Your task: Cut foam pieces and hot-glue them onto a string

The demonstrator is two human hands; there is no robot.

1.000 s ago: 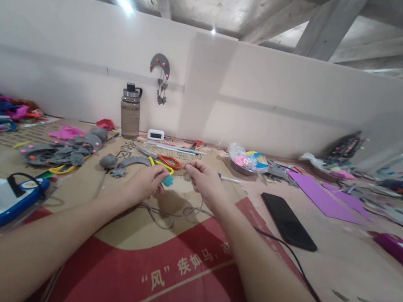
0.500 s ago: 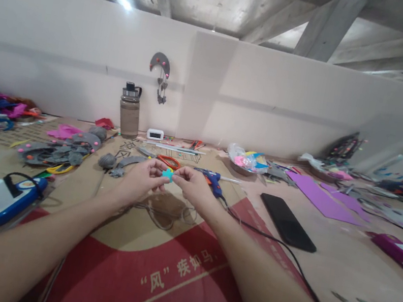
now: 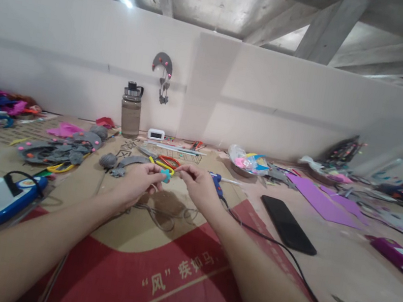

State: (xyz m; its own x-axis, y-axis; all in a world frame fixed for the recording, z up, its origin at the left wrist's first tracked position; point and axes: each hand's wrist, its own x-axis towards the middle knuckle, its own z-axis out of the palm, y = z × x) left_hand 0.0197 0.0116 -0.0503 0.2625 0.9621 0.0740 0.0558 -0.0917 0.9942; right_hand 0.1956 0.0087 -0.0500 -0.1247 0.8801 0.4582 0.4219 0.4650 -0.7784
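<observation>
My left hand (image 3: 140, 180) pinches a small turquoise star-shaped piece (image 3: 166, 175) between thumb and fingers, above the cardboard. A short gap to the right, my right hand (image 3: 198, 185) is closed in a pinch; whatever its fingertips hold is too small to make out. Below the hands a thin grey cord (image 3: 158, 222) lies in loose loops. Scissors with orange-red handles (image 3: 169, 160) and a yellow handle (image 3: 160, 165) lie just beyond. Partly hidden behind my right hand is a blue glue gun (image 3: 216, 180). A grey crescent (image 3: 134, 161) and a ball of grey yarn (image 3: 107, 160) lie left.
A water bottle (image 3: 130, 113) stands by the wall. Right are a black phone (image 3: 287, 224), purple sheets (image 3: 320, 202) and a magenta power strip (image 3: 400, 259). A blue power strip (image 3: 1, 213) and grey felt pieces (image 3: 62, 151) lie left. The glue gun's cable (image 3: 279, 241) crosses the right side.
My right hand has drawn away from the turquoise piece to the right, leaving a gap. The piece stays in my left hand, which has shifted slightly left.
</observation>
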